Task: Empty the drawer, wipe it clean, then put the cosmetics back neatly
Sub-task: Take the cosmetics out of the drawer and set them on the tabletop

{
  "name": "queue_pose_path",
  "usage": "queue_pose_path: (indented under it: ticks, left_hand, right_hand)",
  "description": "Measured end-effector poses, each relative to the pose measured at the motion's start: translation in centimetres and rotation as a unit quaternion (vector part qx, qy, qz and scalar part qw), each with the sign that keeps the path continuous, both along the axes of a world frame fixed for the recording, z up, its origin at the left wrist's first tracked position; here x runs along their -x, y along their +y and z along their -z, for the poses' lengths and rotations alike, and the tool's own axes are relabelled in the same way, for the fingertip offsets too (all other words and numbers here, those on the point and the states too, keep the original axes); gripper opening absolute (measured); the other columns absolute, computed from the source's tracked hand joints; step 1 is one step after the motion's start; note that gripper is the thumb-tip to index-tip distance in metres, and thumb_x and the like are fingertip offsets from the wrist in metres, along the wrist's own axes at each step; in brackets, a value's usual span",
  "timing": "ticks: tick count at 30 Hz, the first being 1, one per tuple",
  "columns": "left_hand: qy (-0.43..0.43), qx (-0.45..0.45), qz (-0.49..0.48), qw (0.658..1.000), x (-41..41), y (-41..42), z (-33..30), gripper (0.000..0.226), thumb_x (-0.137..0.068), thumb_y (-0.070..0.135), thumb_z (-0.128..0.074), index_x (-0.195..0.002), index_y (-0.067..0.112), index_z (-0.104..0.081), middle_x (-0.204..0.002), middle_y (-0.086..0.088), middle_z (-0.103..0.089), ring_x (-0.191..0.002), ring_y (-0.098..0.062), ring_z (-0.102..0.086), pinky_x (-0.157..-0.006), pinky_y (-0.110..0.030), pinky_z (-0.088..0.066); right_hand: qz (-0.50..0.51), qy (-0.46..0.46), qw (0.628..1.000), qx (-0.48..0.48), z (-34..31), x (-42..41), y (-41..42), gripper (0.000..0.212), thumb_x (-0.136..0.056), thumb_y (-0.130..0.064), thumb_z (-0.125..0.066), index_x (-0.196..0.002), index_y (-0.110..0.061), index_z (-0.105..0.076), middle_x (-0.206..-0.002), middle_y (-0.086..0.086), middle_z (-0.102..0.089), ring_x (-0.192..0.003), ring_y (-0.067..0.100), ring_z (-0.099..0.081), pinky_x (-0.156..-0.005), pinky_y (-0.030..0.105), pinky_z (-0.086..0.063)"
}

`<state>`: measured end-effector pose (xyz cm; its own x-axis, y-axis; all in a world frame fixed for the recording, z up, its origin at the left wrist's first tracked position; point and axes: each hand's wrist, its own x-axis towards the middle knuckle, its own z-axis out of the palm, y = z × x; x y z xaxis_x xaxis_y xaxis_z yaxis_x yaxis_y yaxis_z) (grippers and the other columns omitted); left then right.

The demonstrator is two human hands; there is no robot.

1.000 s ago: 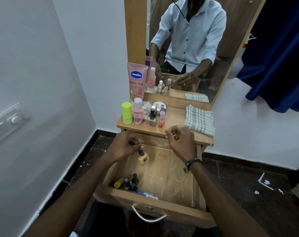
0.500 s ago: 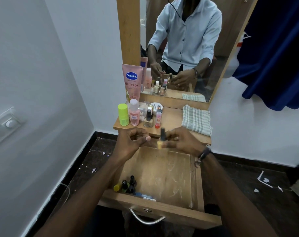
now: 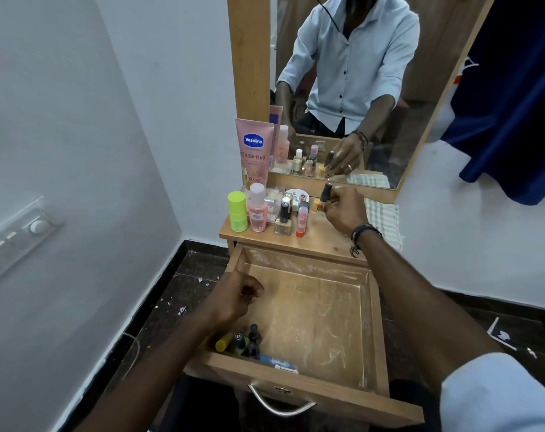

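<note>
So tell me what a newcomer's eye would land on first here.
The right hand holds a small yellow bottle over the tabletop beside the bunched cosmetics. Below, the open drawer is dusty, a few bottles left in its near-left corner. The tall pink tube stands against the mirror.

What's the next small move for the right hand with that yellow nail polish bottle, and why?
Probably set it down: the right hand holds the yellow nail polish bottle over the tabletop, beside the lip balm, while more bottles wait in the drawer.

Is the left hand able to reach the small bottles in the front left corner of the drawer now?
Probably yes. The left hand holds nothing and hovers over the open drawer, with the small bottles just below it and nothing between.
</note>
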<state>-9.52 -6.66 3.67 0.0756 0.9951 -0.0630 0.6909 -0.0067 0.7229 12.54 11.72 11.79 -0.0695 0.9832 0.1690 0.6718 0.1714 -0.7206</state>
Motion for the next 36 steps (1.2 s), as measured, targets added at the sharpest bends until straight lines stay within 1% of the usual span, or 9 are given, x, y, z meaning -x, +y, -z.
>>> queue_pose_path:
  ticks: [3,8,16,20,23,26,29,32,36]
  left_hand:
    - [0.023,0.013,0.014,1.000,0.0,-0.3,-0.2,0.040,-0.076,-0.017,-0.051,-0.093,0.012,-0.073,-0.091,0.003,-0.071,-0.087,-0.005,-0.065,-0.079,-0.027,-0.057]
    - [0.029,0.019,0.015,0.999,0.2,-0.9,0.1,0.036,-0.081,-0.015,-0.052,-0.098,0.008,-0.074,-0.094,0.001,-0.071,-0.087,-0.006,-0.065,-0.079,-0.024,-0.056]
    - [0.040,0.046,0.025,0.998,0.6,-0.6,0.7,0.034,-0.077,-0.013,-0.060,-0.099,0.008,-0.074,-0.096,0.000,-0.072,-0.089,-0.010,-0.067,-0.079,-0.024,-0.057]
    - [0.077,0.086,0.054,0.992,0.7,0.0,0.5,0.042,-0.075,-0.012,-0.060,-0.109,0.009,-0.071,-0.105,0.000,-0.069,-0.094,-0.008,-0.063,-0.077,-0.014,-0.052]
    - [0.103,0.123,0.066,0.985,1.2,0.1,0.7,0.044,-0.074,-0.006,-0.067,-0.113,0.015,-0.068,-0.110,0.002,-0.066,-0.096,-0.009,-0.062,-0.080,-0.018,-0.053]
    - [0.120,0.146,0.072,0.979,1.3,0.0,0.4,0.042,-0.078,0.000,-0.069,-0.115,0.019,-0.066,-0.110,0.005,-0.061,-0.094,-0.006,-0.060,-0.075,-0.015,-0.051]
    - [0.136,0.168,0.102,0.971,1.0,-0.1,-0.2,0.043,-0.082,-0.002,-0.067,-0.123,0.013,-0.062,-0.117,0.002,-0.060,-0.096,-0.007,-0.058,-0.068,-0.009,-0.045]
    - [0.167,0.187,0.153,0.956,1.0,0.0,-0.5,0.047,-0.082,-0.007,-0.062,-0.122,0.018,-0.063,-0.122,-0.001,-0.059,-0.104,-0.011,-0.058,-0.076,-0.016,-0.050]
    - [0.209,0.233,0.205,0.928,0.5,0.2,-2.0,0.050,-0.082,-0.008,-0.061,-0.123,0.021,-0.063,-0.127,-0.002,-0.056,-0.114,-0.018,-0.056,-0.089,-0.031,-0.055]
  right_hand:
    - [0.006,-0.020,1.000,0.008,0.7,0.6,0.6,0.011,-0.085,-0.004,-0.074,-0.091,-0.012,-0.073,-0.093,0.001,-0.071,-0.088,0.015,-0.064,-0.081,0.033,-0.054]
    - [0.042,-0.037,0.998,0.002,1.3,0.9,1.5,0.014,-0.082,-0.003,-0.072,-0.090,-0.015,-0.073,-0.097,0.007,-0.073,-0.094,0.023,-0.067,-0.081,0.035,-0.056]
    - [0.034,-0.059,0.998,-0.007,0.8,1.6,2.2,0.020,-0.087,0.002,-0.063,-0.100,-0.007,-0.075,-0.104,0.013,-0.073,-0.095,0.025,-0.063,-0.075,0.027,-0.043]
    - [0.051,-0.075,0.996,-0.005,1.0,1.6,2.5,0.024,-0.086,0.003,-0.063,-0.104,-0.008,-0.075,-0.103,0.015,-0.073,-0.096,0.029,-0.065,-0.074,0.029,-0.046]
    - [0.058,-0.086,0.995,-0.008,1.1,1.6,2.6,0.024,-0.087,0.003,-0.064,-0.105,-0.007,-0.075,-0.102,0.016,-0.072,-0.095,0.030,-0.064,-0.072,0.028,-0.045]
    - [0.067,-0.084,0.994,-0.005,1.3,1.3,2.8,0.017,-0.085,0.004,-0.064,-0.095,-0.004,-0.075,-0.096,0.017,-0.071,-0.092,0.030,-0.065,-0.069,0.029,-0.046]
    - [0.101,-0.050,0.994,-0.013,1.5,0.5,2.6,0.007,-0.088,-0.007,-0.068,-0.087,-0.003,-0.074,-0.092,0.014,-0.072,-0.092,0.027,-0.066,-0.071,0.030,-0.049]
    - [0.123,-0.012,0.990,-0.073,1.0,-0.8,1.0,0.015,-0.090,-0.012,-0.068,-0.100,-0.003,-0.076,-0.100,0.012,-0.075,-0.095,0.025,-0.067,-0.075,0.024,-0.044]
    - [0.132,0.033,0.976,-0.167,0.3,-3.0,-1.8,0.016,-0.091,-0.007,-0.062,-0.098,-0.004,-0.076,-0.096,0.010,-0.076,-0.089,0.021,-0.068,-0.076,0.018,-0.040]
